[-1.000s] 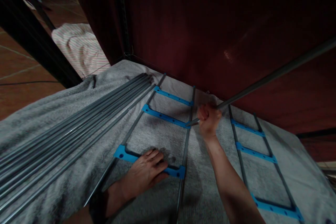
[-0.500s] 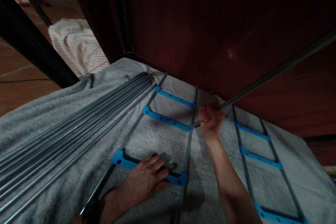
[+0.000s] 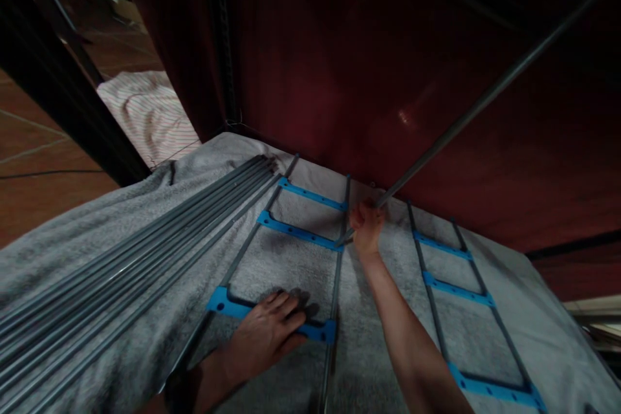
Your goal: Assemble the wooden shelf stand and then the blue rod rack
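Note:
My right hand is closed in a fist around a long grey metal tube, which slants up to the right. The tube's low end meets the right end of a blue crosspiece. My left hand lies over a nearer blue crosspiece, fingers curled over its far edge and thumb on the near side. These crosspieces join two grey tubes into a ladder-like frame that lies flat on a grey blanket. A third blue crosspiece spans the frame's far end.
A second ladder-like frame with blue crosspieces lies to the right. Several loose grey tubes are bundled on the left. A dark red panel rises behind the blanket. At far left stand a dark post and a striped cloth.
The view has shifted a little. The tube in my right hand now slants more steeply, its upper part raised, while its low end stays at the crosspiece. My left hand keeps its place.

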`<state>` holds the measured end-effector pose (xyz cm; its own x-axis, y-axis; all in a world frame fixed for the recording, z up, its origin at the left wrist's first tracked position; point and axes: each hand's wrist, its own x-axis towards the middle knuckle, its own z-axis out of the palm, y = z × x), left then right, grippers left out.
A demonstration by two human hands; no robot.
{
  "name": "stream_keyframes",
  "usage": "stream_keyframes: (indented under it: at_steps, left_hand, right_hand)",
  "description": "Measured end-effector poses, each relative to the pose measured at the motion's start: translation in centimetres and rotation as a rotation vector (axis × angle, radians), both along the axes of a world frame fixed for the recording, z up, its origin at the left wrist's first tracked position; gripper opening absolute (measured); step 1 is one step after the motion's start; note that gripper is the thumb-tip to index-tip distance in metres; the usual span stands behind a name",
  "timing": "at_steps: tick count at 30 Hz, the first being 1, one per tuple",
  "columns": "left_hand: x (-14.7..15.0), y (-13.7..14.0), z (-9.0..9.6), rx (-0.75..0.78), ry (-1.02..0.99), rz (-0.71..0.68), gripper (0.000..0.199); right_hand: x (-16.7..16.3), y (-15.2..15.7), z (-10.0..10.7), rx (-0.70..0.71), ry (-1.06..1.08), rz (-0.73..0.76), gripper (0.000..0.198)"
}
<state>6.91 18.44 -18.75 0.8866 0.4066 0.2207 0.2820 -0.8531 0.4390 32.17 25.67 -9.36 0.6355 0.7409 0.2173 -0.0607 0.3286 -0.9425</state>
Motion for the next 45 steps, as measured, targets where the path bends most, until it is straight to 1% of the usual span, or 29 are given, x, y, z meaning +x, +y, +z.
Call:
stream_keyframes:
  at_steps: [3,6,9,12,17,23,29,36,39,42,45]
  left_hand:
    - [0.0,0.0,-0.3,0.039,-0.012,-0.003,0.023]
    - [0.0,-0.2,-0.5,0.063,0.003,0.0,0.026]
    - [0.1,-0.5,-0.4,0.081,0.022,0.018,0.03]
    - [0.2,-0.7,-0.3,0.098,0.03,0.036,0.031]
    - [0.2,-0.7,-0.6,0.097,0.0,0.019,0.027]
    - [0.4,-0.8,-0.9,0.09,0.04,0.032,0.028]
    - [0.3,-0.9,-0.8,0.092,0.029,0.033,0.029]
    - [0.3,-0.9,-0.9,0.123,0.049,0.03,0.031]
    - [0.2,-0.8,-0.6,0.136,0.065,0.012,0.034]
    - [0.0,-0.7,0.1,0.154,0.079,0.0,0.039]
    - [-0.3,-1.0,0.9,0.157,0.09,-0.031,0.03]
  right_hand:
    - [-0.5,-0.4,-1.3,-0.03,-0.032,-0.077,0.04]
    - [-0.9,-0.7,-2.7,-0.042,-0.03,-0.124,0.039]
    - [-1.3,-0.5,-3.8,-0.08,0.006,-0.134,0.043]
    - [-1.5,-0.1,-4.3,-0.11,0.041,-0.121,0.047]
    - [-1.5,-0.1,-4.5,-0.111,0.052,-0.102,0.048]
    - [-1.4,-0.2,-4.9,-0.112,0.042,-0.102,0.045]
    - [-1.3,0.1,-5.4,-0.115,0.047,-0.138,0.043]
    - [-1.5,0.0,-5.4,-0.121,0.017,-0.157,0.041]
    - [-1.4,-0.1,-5.4,-0.128,0.004,-0.147,0.041]
    - [-1.3,-0.2,-5.3,-0.137,-0.007,-0.14,0.042]
    - [-1.3,-0.4,-4.9,-0.152,-0.023,-0.135,0.045]
